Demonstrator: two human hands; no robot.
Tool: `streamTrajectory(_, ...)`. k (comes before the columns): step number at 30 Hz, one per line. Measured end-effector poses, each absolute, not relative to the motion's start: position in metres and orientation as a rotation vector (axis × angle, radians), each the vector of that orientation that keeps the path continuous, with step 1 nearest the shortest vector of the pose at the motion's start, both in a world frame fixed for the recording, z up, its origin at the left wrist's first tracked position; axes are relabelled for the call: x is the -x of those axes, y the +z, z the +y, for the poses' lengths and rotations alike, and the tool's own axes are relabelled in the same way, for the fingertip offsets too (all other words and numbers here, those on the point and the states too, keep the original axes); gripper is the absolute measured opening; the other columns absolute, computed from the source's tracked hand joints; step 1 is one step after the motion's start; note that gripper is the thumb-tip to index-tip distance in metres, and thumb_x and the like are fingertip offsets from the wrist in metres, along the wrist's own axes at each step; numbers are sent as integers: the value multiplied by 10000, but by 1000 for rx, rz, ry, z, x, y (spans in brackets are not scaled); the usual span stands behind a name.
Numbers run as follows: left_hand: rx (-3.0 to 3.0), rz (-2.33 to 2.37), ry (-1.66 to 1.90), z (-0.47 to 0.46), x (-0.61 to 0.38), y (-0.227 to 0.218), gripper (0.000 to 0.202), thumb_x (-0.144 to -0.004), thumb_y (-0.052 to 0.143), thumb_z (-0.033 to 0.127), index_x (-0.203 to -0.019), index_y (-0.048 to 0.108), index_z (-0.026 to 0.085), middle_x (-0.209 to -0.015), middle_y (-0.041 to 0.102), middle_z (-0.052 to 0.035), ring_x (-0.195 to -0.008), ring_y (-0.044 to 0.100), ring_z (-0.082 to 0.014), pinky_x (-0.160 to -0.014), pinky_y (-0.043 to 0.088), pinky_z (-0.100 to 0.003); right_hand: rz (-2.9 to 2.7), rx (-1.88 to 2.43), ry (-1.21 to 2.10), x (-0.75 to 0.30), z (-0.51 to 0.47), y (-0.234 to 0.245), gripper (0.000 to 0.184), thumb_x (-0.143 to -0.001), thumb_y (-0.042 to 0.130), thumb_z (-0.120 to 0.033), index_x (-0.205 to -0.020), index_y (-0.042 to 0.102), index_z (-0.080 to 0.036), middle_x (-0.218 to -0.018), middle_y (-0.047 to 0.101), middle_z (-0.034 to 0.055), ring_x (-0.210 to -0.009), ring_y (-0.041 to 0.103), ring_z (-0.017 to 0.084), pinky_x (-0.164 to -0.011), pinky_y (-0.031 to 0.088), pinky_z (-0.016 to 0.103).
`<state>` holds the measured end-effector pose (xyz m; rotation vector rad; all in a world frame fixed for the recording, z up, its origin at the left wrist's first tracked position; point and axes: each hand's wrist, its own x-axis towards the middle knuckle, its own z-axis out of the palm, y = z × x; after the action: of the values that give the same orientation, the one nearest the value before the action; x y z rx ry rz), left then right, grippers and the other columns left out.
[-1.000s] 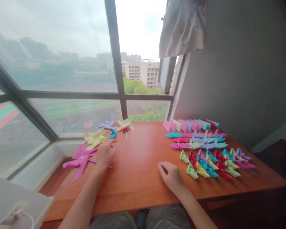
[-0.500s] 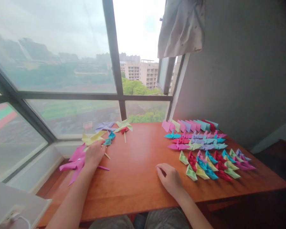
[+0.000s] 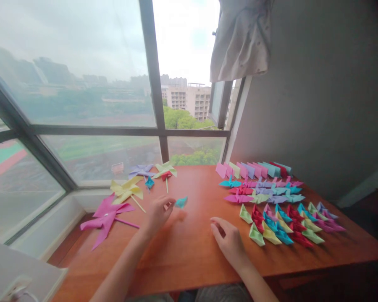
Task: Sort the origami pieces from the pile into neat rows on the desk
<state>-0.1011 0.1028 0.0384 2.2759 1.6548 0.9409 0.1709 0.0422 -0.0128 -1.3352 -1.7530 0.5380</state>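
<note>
My left hand (image 3: pixel 157 214) hovers over the middle of the wooden table (image 3: pixel 182 247), pinching a small teal paper piece (image 3: pixel 180 202) at its fingertips. My right hand (image 3: pixel 228 239) rests near the table's front with its fingers loosely curled and nothing in them. To the left lie paper pinwheels: a pink one (image 3: pixel 105 216), a yellow one (image 3: pixel 127 189), a purple one (image 3: pixel 141 170) and a green-and-red one (image 3: pixel 165 170), plus a small teal pinwheel (image 3: pixel 149 182).
Rows of folded paper shapes in several colours (image 3: pixel 280 201) cover the table's right side, close to my right hand. A large window (image 3: pixel 82 105) runs behind the table, a grey wall (image 3: pixel 318 92) stands on the right, and a cloth (image 3: pixel 242 37) hangs above.
My left hand left the pinwheels at the left and moved right toward the table's middle, now with a small teal paper piece at its fingertips. My right hand lifted slightly.
</note>
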Motion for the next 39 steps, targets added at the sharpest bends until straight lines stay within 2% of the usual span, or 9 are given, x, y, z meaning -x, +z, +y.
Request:
streamTrajectory(4, -2360, 1301, 827, 85, 49, 29, 217, -782, 536, 63, -806, 698, 204, -782, 695, -4, -649, 620, -105, -607, 464, -170, -1619, 1341, 576, -173, 43, -10, 362, -931, 486, -400, -1160, 640, -165, -748, 692, 24, -626, 640, 164, -614, 524, 249)
streamTrajectory(8, -2356, 1174, 791, 72, 28, 21, 226, -790, 529, 56, -830, 698, 202, -798, 683, -12, -655, 604, -107, -601, 450, -170, -1575, 1325, 578, -173, 44, -12, 354, -929, 488, -407, -1110, 668, -163, -800, 711, 53, -701, 664, 182, -671, 542, 260)
streamTrajectory(11, -2282, 1176, 818, 70, 27, 13, 209, -801, 530, 76, -840, 699, 194, -787, 672, -24, -630, 582, -113, -586, 442, -182, -1583, 1322, 546, -173, 45, -13, 333, -926, 487, -409, -974, 710, -166, -891, 726, 96, -797, 683, 210, -727, 553, 282)
streamTrajectory(18, -2214, 1190, 851, 72, 32, 7, 212, -804, 524, 86, -862, 699, 191, -793, 679, -34, -618, 575, -122, -580, 453, -197, -1682, 1298, 513, -171, 45, -11, 308, -937, 469, -384, -899, 707, -192, -849, 719, 81, -729, 674, 201, -663, 548, 280)
streamTrajectory(24, -2193, 1193, 881, 71, 32, 6, 189, -823, 534, 117, -863, 701, 194, -795, 685, -45, -625, 588, -131, -576, 463, -206, -1794, 1265, 470, -167, 39, -7, 277, -954, 454, -356, -915, 686, -209, -807, 694, 53, -688, 645, 176, -643, 514, 264)
streamTrajectory(30, -2120, 1356, 1054, 76, 39, 3, 252, -885, 481, 155, -1056, 662, 192, -867, 716, -57, -636, 628, -134, -599, 502, -226, -1681, 1289, 471, -169, 38, -5, 259, -945, 479, -342, -872, 680, -196, -795, 691, 50, -667, 637, 165, -617, 500, 243)
streamTrajectory(34, -2151, 1401, 1012, 78, 44, 1, 245, -867, 490, 142, -1022, 673, 196, -871, 719, -60, -675, 642, -158, -627, 509, -254, -1566, 1329, 519, -171, 39, -1, 302, -943, 479, -395, -857, 670, -178, -788, 695, 62, -684, 648, 176, -628, 512, 245)
streamTrajectory(39, -2220, 1401, 929, 75, 44, 5, 235, -835, 522, 129, -955, 702, 222, -871, 723, -54, -723, 650, -177, -669, 506, -270, -1482, 1335, 611, -174, 32, 2, 324, -937, 481, -436, -857, 656, -176, -719, 677, 43, -612, 636, 171, -577, 510, 243)
